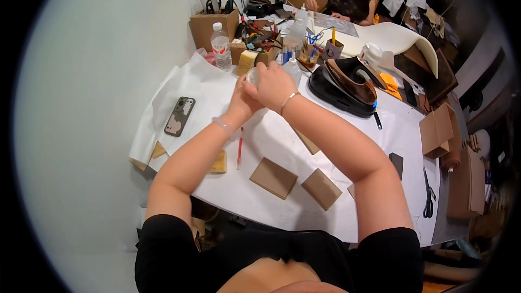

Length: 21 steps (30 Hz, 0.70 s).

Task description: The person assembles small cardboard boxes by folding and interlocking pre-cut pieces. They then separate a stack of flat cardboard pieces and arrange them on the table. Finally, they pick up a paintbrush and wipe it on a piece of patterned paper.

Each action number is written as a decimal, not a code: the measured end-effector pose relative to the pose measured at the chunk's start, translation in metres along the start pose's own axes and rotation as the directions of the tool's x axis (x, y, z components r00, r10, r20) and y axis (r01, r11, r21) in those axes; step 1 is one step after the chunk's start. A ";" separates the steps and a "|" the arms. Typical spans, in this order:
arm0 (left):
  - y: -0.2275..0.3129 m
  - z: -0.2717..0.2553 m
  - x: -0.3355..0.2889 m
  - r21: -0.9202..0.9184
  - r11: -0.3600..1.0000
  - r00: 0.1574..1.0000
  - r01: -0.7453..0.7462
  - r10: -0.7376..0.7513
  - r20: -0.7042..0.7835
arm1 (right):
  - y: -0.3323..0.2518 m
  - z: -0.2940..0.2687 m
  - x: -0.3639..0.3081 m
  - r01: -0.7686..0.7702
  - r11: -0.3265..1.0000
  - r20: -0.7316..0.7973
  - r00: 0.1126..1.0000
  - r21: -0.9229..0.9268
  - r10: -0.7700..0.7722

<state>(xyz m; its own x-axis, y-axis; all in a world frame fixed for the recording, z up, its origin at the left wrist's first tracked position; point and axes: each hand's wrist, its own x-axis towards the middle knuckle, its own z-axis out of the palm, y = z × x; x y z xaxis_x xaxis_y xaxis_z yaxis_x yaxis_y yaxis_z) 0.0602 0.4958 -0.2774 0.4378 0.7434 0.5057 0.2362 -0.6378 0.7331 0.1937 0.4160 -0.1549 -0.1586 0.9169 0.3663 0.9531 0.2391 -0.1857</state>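
A small pale, round container [251,77] is held at the far middle of the counter [277,137], partly hidden by the fingers. It looks light and rigid, perhaps slick-walled; its material is unclear, so a curled hold around the side seems safest. The left hand [245,97] wraps it from the left; the right hand [275,84] closes over its right side, though its fingertips are hidden. Just beyond stands a squeeze bottle [293,69]. Nearer lie a red pen [240,149] and two brown panels [273,178], likely stiff and best lifted by their edges. A phone [179,116] lies left, a dark iron [350,84] right.
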 end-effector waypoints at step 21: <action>0.168 -0.140 -0.097 -0.307 0.821 0.783 0.482 -0.245 0.572 | 0.027 -0.013 -0.107 -0.543 -0.236 0.580 0.803 0.806 0.136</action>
<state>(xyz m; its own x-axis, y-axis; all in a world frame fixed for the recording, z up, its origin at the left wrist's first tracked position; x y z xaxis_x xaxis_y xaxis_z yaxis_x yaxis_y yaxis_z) -0.0642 0.3448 -0.1398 0.7810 0.6230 -0.0444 0.1384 -0.1033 0.9850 0.2400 0.3206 -0.1869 -0.1472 0.9542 -0.2604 -0.3465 -0.2964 -0.8900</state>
